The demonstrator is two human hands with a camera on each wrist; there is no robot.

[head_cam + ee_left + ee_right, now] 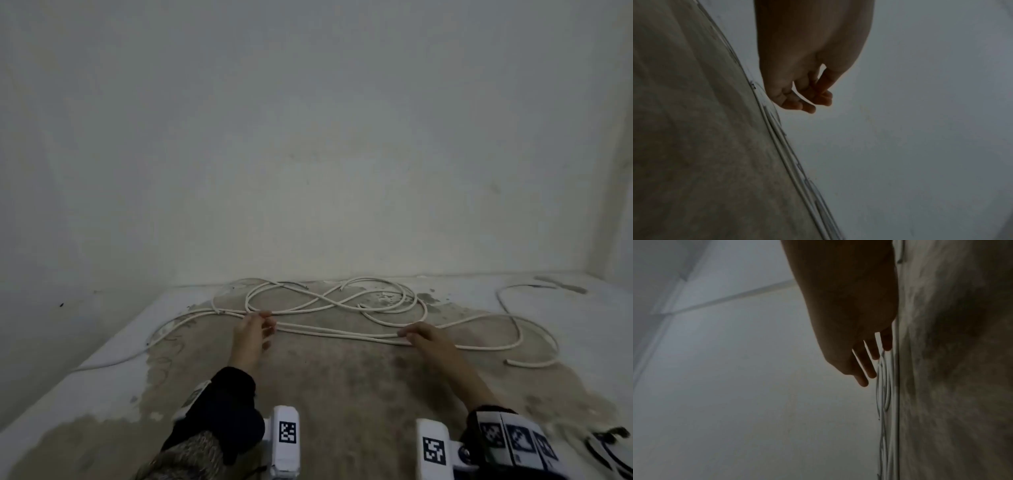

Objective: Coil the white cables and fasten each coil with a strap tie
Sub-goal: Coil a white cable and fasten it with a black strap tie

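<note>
Long white cables (329,305) lie in loose tangled loops across the worn tan surface (342,383), with two strands running side by side between my hands. My left hand (262,323) hovers at the left part of these strands. In the left wrist view the left hand (805,100) has loosely curled fingers and holds nothing, and the cables (777,129) pass just beside it. My right hand (412,334) reaches to the strands on the right. Its straight, spread fingers (865,365) end right at the cables (882,394), gripping none.
A pale wall (308,137) rises directly behind the cables. White painted borders (102,342) flank the worn patch. One cable end (510,362) lies at the right, and thin grey strips (561,286) lie at the far right back. A black-and-white object (609,445) sits at the bottom right.
</note>
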